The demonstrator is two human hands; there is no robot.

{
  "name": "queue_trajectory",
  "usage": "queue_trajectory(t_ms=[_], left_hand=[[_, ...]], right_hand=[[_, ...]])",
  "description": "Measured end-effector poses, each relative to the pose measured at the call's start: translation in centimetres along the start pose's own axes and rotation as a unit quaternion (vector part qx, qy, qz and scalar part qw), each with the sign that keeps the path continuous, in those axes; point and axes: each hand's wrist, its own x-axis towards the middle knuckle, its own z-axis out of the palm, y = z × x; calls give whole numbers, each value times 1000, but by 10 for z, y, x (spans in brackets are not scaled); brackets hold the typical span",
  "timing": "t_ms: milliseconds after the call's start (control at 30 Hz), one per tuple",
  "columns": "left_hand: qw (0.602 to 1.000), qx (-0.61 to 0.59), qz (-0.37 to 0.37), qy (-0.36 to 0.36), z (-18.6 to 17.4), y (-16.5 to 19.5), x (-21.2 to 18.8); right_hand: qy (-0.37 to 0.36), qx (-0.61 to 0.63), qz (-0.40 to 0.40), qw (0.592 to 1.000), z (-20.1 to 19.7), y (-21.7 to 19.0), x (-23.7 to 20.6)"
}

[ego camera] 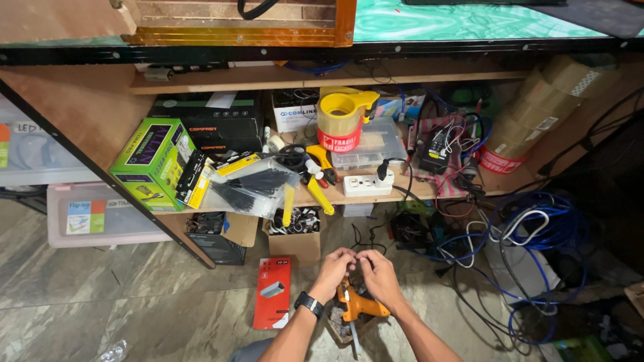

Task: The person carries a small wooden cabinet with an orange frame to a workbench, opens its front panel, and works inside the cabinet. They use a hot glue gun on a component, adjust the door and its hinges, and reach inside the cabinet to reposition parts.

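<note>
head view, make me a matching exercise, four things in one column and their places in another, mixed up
Things:
1 glue gun
2 red box
3 tape dispenser
4 green box

Places:
A on the floor, left of the hands
B on the shelf's left end
C below the hands
D on the shelf, above the white power strip

Pairs: 1-C, 2-A, 3-D, 4-B
</note>
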Motion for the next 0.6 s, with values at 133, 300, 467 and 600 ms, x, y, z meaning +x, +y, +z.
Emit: queue_trajectory(t_ms=[133,300,467,600], left_hand=[[999,-33,-17,2,3,4,-3],[1000,6,-1,9,3,2,-3],[1000,1,3,21,2,-5,3],[989,90,110,49,8,0,-1]], right_hand=[[-2,-7,-4,1000,-3,-3,-1],[9,-12,7,1000,0,2,-1],[28,12,6,1000,3,6,1],[78,-6,-49,996,1,2,2]])
